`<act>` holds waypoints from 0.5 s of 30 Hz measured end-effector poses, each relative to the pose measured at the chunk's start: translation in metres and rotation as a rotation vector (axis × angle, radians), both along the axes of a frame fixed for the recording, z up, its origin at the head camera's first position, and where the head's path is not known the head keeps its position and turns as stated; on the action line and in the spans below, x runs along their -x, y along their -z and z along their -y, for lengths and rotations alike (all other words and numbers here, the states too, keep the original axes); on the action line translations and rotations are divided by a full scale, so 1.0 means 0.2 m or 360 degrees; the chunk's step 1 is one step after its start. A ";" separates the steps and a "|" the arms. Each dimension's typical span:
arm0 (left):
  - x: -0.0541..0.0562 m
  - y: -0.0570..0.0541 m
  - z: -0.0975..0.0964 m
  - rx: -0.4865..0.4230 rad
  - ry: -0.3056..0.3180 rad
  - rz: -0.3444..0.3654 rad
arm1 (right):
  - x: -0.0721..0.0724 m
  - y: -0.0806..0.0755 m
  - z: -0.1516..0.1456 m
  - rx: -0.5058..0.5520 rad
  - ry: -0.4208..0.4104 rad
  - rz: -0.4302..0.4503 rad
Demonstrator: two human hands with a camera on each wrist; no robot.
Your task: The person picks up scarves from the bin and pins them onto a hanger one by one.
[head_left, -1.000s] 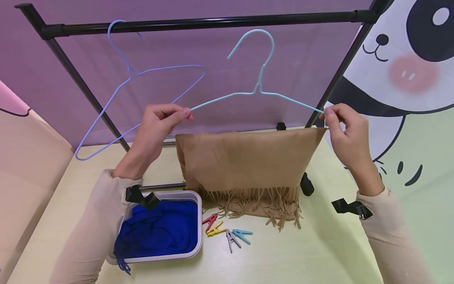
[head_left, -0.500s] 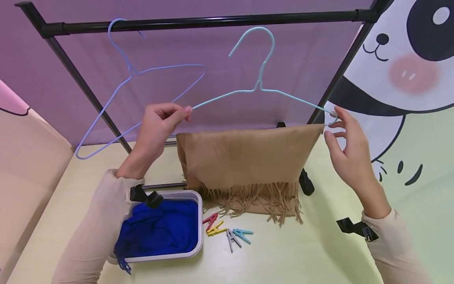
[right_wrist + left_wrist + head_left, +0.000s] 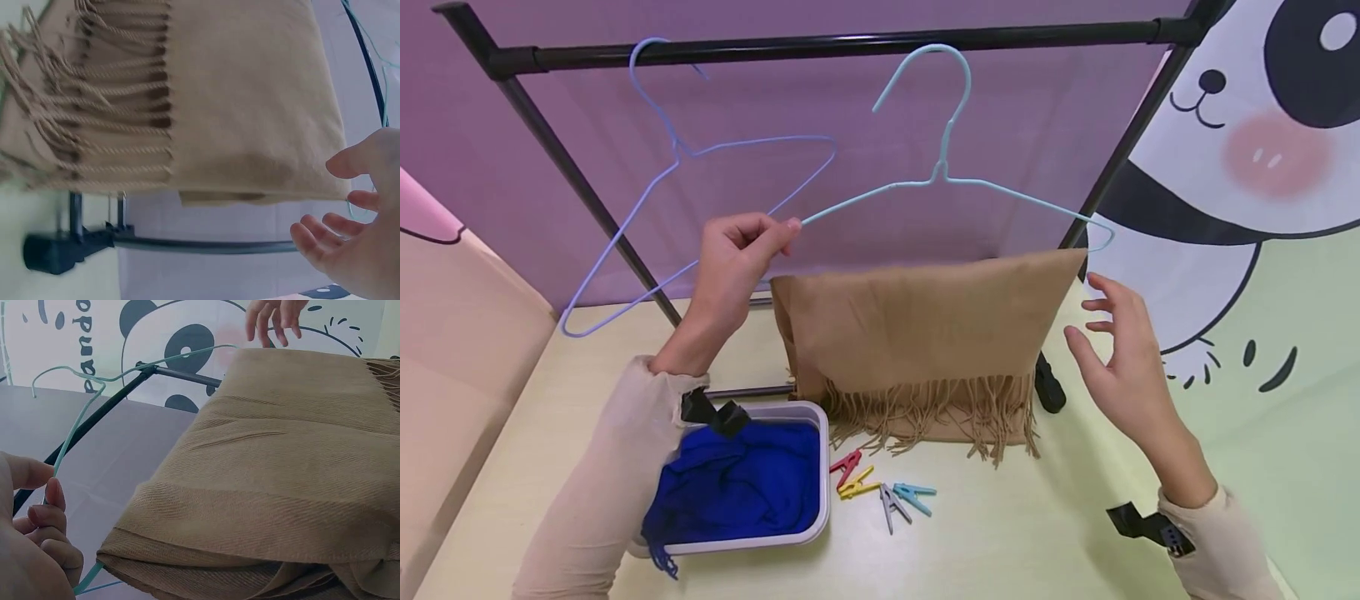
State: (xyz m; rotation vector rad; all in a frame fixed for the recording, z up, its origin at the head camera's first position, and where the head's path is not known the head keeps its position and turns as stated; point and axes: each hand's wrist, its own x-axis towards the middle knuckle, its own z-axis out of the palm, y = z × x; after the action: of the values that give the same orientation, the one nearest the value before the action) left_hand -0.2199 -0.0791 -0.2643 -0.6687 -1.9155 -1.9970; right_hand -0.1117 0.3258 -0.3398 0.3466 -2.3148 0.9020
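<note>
My left hand point(image 3: 730, 262) pinches the left shoulder of a mint-green wire hanger point(image 3: 940, 171) between thumb and fingers. Over the hanger's lower bar drapes a folded tan scarf point(image 3: 917, 325), its fringe point(image 3: 992, 408) hanging down at the front. The hanger's hook shows in front of the rack's top rail in the head view. My right hand point(image 3: 1120, 358) is off the hanger, fingers spread and loosely bent, just right of the scarf's right edge. In the left wrist view, thumb and finger meet on the thin wire, with the scarf point(image 3: 269, 456) beside them.
A black garment rack point(image 3: 820, 47) stands behind, with a periwinkle-blue hanger point(image 3: 655, 175) hooked on its left part. A pale tub point(image 3: 823, 475) holds a blue fringed cloth point(image 3: 737, 483). Red, yellow, grey and blue clothespins point(image 3: 891, 504) lie on the table. A panda backdrop point(image 3: 1262, 167) is at right.
My right hand has let go of the hanger's right end and moved down. The hanger and scarf have risen slightly, still in my left hand.
</note>
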 end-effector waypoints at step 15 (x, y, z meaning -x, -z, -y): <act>-0.03 -0.01 0.01 -0.0087 0.0011 -0.0106 | -0.13 0.25 0.20 0.0056 -0.0561 0.0735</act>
State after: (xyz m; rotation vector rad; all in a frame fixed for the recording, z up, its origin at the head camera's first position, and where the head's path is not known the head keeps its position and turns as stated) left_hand -0.2135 -0.0815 -0.2625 -0.7190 -1.8163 -1.9978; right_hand -0.0855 0.2864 -0.3904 0.5969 -2.7007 1.3059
